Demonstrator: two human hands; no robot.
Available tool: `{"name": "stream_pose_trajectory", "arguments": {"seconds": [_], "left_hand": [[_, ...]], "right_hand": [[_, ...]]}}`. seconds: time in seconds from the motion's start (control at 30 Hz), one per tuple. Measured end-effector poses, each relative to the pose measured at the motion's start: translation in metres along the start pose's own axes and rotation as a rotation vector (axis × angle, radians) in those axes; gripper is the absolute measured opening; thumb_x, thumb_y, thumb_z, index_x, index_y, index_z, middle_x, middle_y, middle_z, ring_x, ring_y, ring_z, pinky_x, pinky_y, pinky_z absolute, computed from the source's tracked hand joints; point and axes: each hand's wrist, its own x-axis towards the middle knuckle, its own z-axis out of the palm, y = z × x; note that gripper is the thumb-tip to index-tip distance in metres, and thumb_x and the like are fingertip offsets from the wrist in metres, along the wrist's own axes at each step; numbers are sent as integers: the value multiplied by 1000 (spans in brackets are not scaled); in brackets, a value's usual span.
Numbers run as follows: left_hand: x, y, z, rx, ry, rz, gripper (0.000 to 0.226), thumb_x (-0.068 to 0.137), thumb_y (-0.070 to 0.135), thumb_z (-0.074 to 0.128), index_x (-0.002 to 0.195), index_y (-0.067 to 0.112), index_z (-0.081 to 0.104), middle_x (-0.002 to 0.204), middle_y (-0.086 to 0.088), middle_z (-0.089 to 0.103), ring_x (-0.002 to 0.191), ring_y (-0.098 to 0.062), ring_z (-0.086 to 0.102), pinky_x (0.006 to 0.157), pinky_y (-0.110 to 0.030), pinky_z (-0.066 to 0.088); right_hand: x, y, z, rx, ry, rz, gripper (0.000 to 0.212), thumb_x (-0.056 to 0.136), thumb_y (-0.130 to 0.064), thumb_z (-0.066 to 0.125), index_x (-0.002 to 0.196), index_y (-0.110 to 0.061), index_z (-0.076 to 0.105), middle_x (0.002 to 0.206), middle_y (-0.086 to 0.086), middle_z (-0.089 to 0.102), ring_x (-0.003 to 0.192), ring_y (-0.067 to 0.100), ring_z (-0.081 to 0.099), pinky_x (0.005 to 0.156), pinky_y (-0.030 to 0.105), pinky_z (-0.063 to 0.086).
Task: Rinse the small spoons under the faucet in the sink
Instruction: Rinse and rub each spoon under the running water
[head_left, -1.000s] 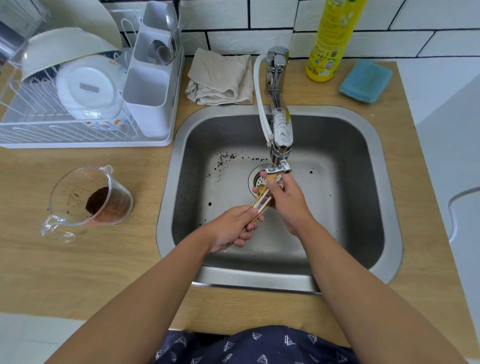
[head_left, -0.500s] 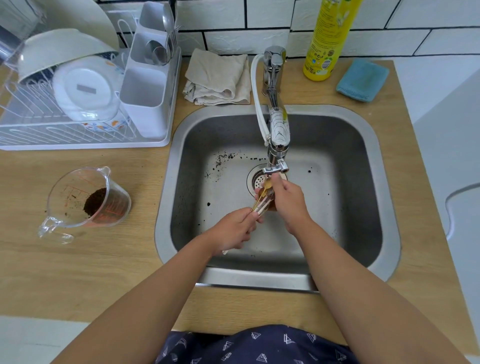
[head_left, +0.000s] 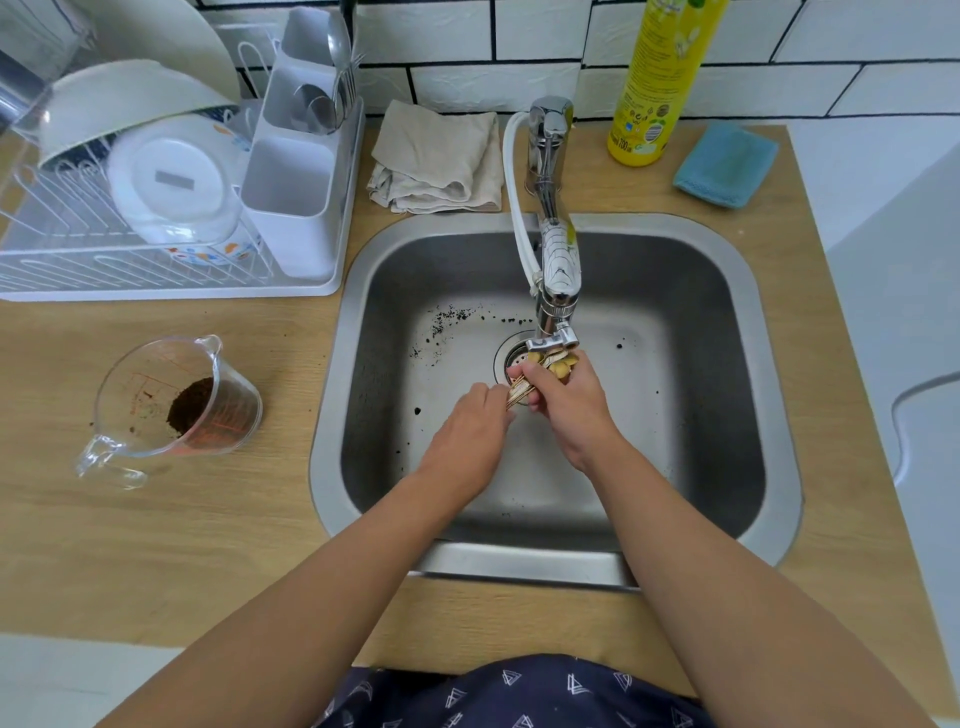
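Head view: our right hand (head_left: 569, 410) and left hand (head_left: 467, 434) both pinch the small spoons (head_left: 540, 371) under the faucet (head_left: 553, 312), over the sink (head_left: 727, 364) drain. Water flow probably on, unclear. Wet handles could slip down the drain.

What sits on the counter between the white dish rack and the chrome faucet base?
In the head view, a crumpled beige cloth lies between the white dish rack and chrome faucet, beside the rack.
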Motion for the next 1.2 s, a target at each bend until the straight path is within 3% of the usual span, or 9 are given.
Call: {"name": "stream_pose_trajectory", "arguments": {"seconds": [0.07, 0.17, 0.33, 0.47, 0.57, 0.7, 0.83, 1.03, 1.2], "left_hand": [[7, -6, -4, -105, -73, -83, 23, 105, 34, 44, 106, 12, 50, 92, -1, 52, 80, -20, 47, 61, -30, 32], [14, -18, -13, -145, -180, -83, 29, 104, 44, 43, 91, 18, 44, 74, 4, 49, 69, -19, 47, 55, -31, 29], [30, -17, -22, -317, -281, -34, 31, 101, 46, 50, 77, 26, 46, 68, 8, 52, 61, -10, 49, 51, -19, 34], [50, -5, -23, -861, -282, -210, 29, 101, 43, 51, 97, 18, 64, 80, 2, 62, 60, -12, 57, 53, -25, 43], [62, 14, -16, -1198, -260, -430, 28, 105, 33, 43, 119, 18, 62, 92, -4, 67, 55, -14, 58, 49, -23, 41], [75, 52, -9, -1558, -112, -549, 11, 101, 18, 53, 104, 12, 62, 80, -5, 62, 49, -10, 55, 46, -20, 43], [79, 61, -6, -1440, -41, -531, 13, 91, 22, 72, 85, 15, 62, 54, 5, 51, 41, -8, 38, 38, -17, 26], [72, 48, -10, -1225, -112, -354, 16, 71, 42, 52, 62, 29, 51, 50, 11, 41, 46, -8, 32, 47, -25, 26], [60, 19, -4, -792, -161, -30, 21, 92, 51, 54, 108, 44, 67, 90, 23, 67, 77, 2, 64, 67, -15, 47]], "right_hand": [[-3, -2, 0, -7, -34, -35, 11, 94, -19, 71, 103, -21, 76, 102, 10, 80, 62, 7, 55, 62, 22, 51], [-4, -5, -2, 146, -79, 22, 18, 95, -17, 72, 85, -23, 85, 104, 14, 75, 65, 7, 51, 63, 21, 50], [-2, -13, -13, 170, -133, 87, 19, 105, -14, 60, 108, 0, 73, 96, 3, 78, 62, 4, 46, 55, 18, 43], [2, -26, -33, 278, 73, -33, 20, 106, -10, 56, 91, -9, 69, 81, -2, 78, 55, 2, 49, 54, 17, 47], [5, -30, -47, 469, 246, -90, 16, 107, -10, 55, 94, -11, 64, 80, -1, 78, 54, 1, 51, 54, 16, 47], [7, -28, -53, 523, 309, -102, 14, 107, -12, 56, 97, -10, 66, 84, 0, 79, 54, 1, 52, 55, 15, 48], [8, -27, -54, 519, 316, -114, 11, 107, -12, 55, 102, -7, 64, 84, -1, 79, 53, 1, 52, 53, 16, 47], [6, -23, -39, 389, 225, -84, 14, 104, -6, 58, 93, -11, 63, 83, 3, 79, 51, 2, 53, 53, 17, 50], [4, -19, -37, 268, 192, -63, 16, 104, -7, 59, 91, -7, 69, 77, -2, 77, 53, 3, 53, 55, 18, 52]]}}
